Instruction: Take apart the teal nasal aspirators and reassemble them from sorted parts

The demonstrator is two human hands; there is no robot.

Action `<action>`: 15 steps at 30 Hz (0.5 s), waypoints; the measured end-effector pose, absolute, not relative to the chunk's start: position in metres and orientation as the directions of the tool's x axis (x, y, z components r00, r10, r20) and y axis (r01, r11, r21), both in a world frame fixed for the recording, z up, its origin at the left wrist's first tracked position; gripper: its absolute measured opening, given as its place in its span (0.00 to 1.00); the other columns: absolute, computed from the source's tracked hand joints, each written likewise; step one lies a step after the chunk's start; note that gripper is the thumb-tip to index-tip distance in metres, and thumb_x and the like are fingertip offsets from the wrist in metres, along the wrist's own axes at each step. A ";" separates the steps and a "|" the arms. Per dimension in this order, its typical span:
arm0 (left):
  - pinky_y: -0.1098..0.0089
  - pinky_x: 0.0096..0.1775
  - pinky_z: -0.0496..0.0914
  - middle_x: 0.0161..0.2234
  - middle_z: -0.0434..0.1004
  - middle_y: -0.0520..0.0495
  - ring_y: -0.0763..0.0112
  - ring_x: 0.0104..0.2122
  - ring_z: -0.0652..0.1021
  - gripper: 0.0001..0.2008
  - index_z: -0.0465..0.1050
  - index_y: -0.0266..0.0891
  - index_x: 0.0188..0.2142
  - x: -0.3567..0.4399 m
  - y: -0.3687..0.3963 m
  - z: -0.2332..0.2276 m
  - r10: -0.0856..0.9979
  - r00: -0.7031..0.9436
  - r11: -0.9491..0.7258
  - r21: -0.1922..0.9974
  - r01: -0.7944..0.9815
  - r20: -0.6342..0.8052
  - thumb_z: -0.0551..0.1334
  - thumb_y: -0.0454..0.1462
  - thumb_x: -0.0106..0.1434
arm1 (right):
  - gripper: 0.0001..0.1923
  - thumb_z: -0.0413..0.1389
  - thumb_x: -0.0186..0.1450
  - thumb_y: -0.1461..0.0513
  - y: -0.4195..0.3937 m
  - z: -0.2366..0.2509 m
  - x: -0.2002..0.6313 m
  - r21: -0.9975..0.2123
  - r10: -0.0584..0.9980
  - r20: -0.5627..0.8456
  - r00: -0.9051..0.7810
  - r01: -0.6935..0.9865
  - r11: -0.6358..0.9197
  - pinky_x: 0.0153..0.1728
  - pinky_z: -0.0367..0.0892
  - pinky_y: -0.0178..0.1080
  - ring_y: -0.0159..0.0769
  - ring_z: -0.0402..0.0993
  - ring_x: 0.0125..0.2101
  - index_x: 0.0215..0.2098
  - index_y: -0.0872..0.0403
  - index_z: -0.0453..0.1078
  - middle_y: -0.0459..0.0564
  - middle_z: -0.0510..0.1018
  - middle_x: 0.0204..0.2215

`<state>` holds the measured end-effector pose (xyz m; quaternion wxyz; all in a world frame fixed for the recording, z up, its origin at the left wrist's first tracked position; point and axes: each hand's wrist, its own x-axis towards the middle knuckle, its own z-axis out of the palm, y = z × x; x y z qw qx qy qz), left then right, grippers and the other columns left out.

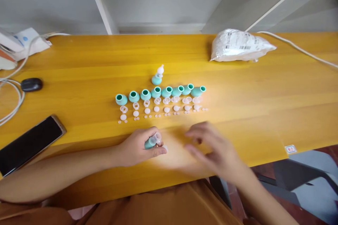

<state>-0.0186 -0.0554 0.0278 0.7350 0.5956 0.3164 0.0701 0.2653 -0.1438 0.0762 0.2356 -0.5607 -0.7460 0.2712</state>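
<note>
My left hand (134, 149) is closed around a teal rubber bulb (150, 143) with a clear plastic fitting (157, 137) at its mouth. A small whitish piece (165, 148) shows by the thumb tip. To the right, my right hand (215, 147) hovers over the table, blurred by motion. Its thumb and fingers are apart, with nothing seen between them. Beyond both hands runs a row of open-mouthed teal bulbs (145, 95). In front of them lie clear fittings (136, 105), white round pieces (147, 111) and tiny pinkish discs (157, 115).
Behind the row stands a teal bulb with a white top (160, 70). A white plastic package (240, 46) sits at the back right. On the left are a phone (31, 144), a black mouse (31, 84) and white cables (22, 102). A small sticker (290, 149) marks the front right edge.
</note>
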 end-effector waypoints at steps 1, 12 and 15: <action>0.71 0.38 0.68 0.35 0.80 0.54 0.72 0.34 0.77 0.15 0.73 0.40 0.39 -0.019 -0.056 0.028 0.477 0.793 0.261 0.923 0.283 -0.378 0.72 0.47 0.72 | 0.12 0.58 0.82 0.61 -0.150 0.080 0.248 -0.663 0.929 0.038 -0.368 0.686 0.299 0.42 0.84 0.45 0.45 0.84 0.45 0.61 0.53 0.74 0.59 0.83 0.48; 0.70 0.39 0.67 0.36 0.77 0.52 0.71 0.34 0.74 0.16 0.68 0.41 0.41 -0.021 -0.058 0.024 0.420 0.878 0.157 0.971 0.178 -0.229 0.67 0.50 0.75 | 0.11 0.59 0.80 0.68 -0.163 0.072 0.225 -0.529 0.891 0.201 -0.406 0.721 0.448 0.44 0.85 0.45 0.46 0.86 0.44 0.60 0.61 0.74 0.60 0.85 0.45; 0.70 0.40 0.67 0.37 0.77 0.52 0.70 0.35 0.74 0.15 0.68 0.42 0.41 -0.023 -0.057 0.023 0.400 0.887 0.137 0.972 0.190 -0.229 0.66 0.49 0.76 | 0.14 0.61 0.77 0.69 -0.147 0.068 0.264 -0.548 0.948 0.278 -0.153 0.785 0.287 0.44 0.86 0.44 0.43 0.87 0.42 0.58 0.52 0.76 0.55 0.86 0.44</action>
